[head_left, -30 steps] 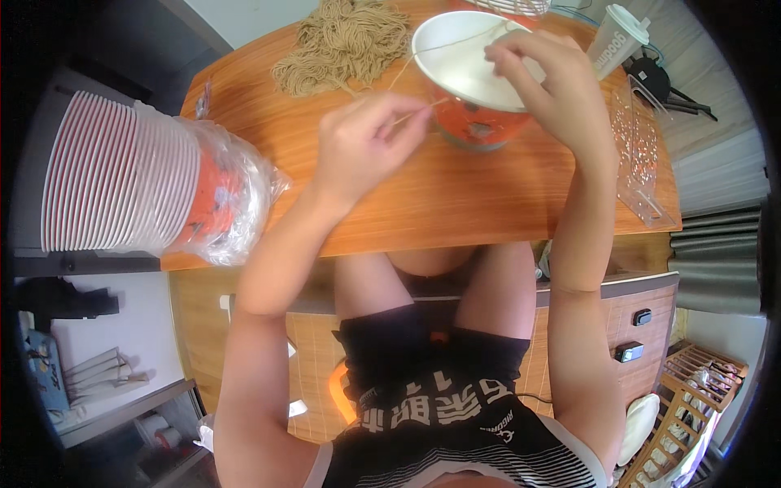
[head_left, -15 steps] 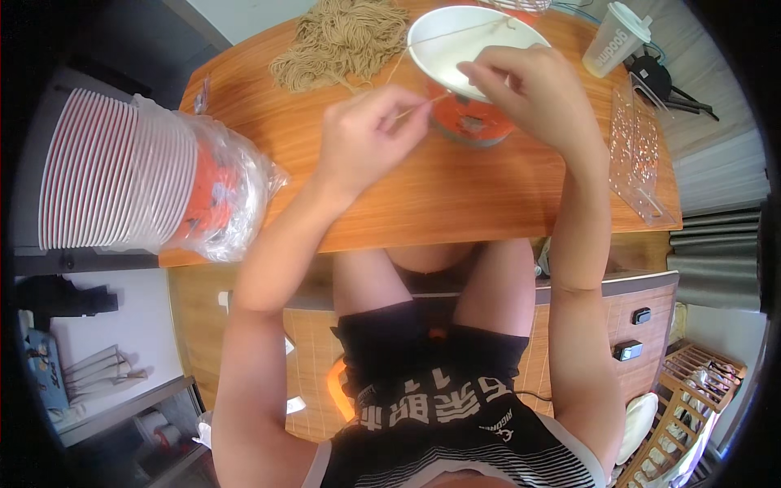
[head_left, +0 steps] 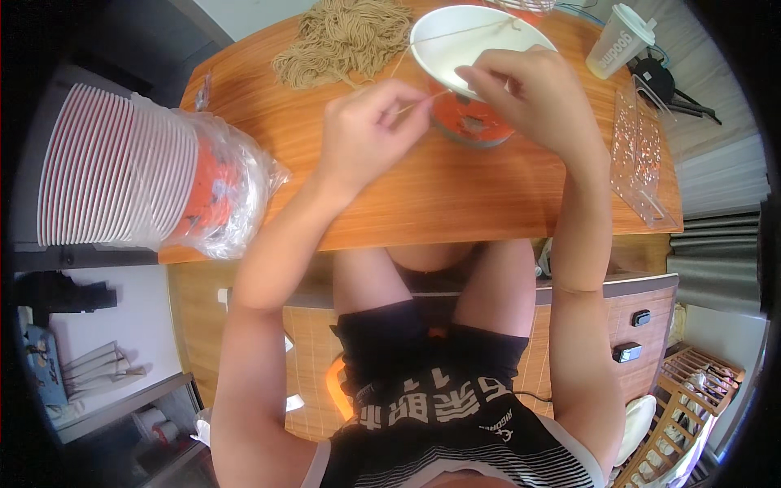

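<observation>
An orange paper tub point(head_left: 476, 122) with a white inside stands near the far middle of the table. In front of its left side, my left hand point(head_left: 373, 134) is closed, pinching a thin strand of tan yarn point(head_left: 439, 95) between thumb and forefinger. The strand leads toward the tub's near rim. My right hand point(head_left: 541, 98) is over the tub's right side, fingers curled and thumb stretched toward the rim; what its fingertips hold is hidden. Another length of yarn crosses the tub's mouth to the far right rim. A loose heap of tan yarn point(head_left: 346, 41) lies left of the tub.
A stack of nested paper tubs point(head_left: 122, 171) in clear plastic lies at the table's left edge. At the right are a lidded drink cup point(head_left: 621, 41), a black device point(head_left: 655, 81) and a clear tray with small speckled pieces point(head_left: 639, 159). The wooden table's point(head_left: 439, 199) near edge crosses above my lap.
Both hands keep almost the same places and grips. The view has shifted very slightly; the strand between the left hand and the tub stays in place.
</observation>
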A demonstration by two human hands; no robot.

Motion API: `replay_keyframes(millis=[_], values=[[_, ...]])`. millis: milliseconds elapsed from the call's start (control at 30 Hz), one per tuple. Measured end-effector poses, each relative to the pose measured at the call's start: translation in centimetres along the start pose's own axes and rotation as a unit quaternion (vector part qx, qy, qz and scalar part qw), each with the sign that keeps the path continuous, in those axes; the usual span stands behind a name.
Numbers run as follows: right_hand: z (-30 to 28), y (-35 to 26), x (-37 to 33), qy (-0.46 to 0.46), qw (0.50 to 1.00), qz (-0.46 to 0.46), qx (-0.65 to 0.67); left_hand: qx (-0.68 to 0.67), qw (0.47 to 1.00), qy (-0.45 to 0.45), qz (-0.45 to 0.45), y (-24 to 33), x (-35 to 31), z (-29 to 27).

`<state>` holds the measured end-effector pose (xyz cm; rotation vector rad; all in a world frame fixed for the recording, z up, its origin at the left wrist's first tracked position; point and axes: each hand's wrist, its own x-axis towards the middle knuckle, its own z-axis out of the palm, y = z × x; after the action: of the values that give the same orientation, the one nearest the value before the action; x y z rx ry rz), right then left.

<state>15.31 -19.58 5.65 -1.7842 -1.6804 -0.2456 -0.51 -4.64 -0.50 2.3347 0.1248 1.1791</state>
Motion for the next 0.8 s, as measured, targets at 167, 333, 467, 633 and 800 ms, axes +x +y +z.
replay_keyframes(millis=[167, 333, 467, 633, 800], values=[[0.1, -0.2, 0.1, 0.003, 1.0, -0.003, -0.003, -0.002, 1.0, 0.013, 0.024, -0.4, 0.0, 0.3], [0.2, -0.4, 0.0, -0.006, 1.0, 0.004, -0.005, -0.002, 1.0, 0.015, 0.019, -0.5, -0.1, 0.3], [0.0, 0.1, -0.5, -0.002, 1.0, 0.003, 0.026, 0.006, 1.0, 0.0, 0.004, 0.1, 0.2, 0.3], [-1.6, 0.9, 0.0, -0.102, 0.992, 0.032, 0.071, 0.003, 1.0, 0.0, 0.013, 0.1, 0.1, 0.2], [-1.7, 0.8, 1.6, -0.155, 0.987, -0.025, 0.025, -0.012, 0.999, 0.021, 0.034, -0.5, 0.0, 0.9]])
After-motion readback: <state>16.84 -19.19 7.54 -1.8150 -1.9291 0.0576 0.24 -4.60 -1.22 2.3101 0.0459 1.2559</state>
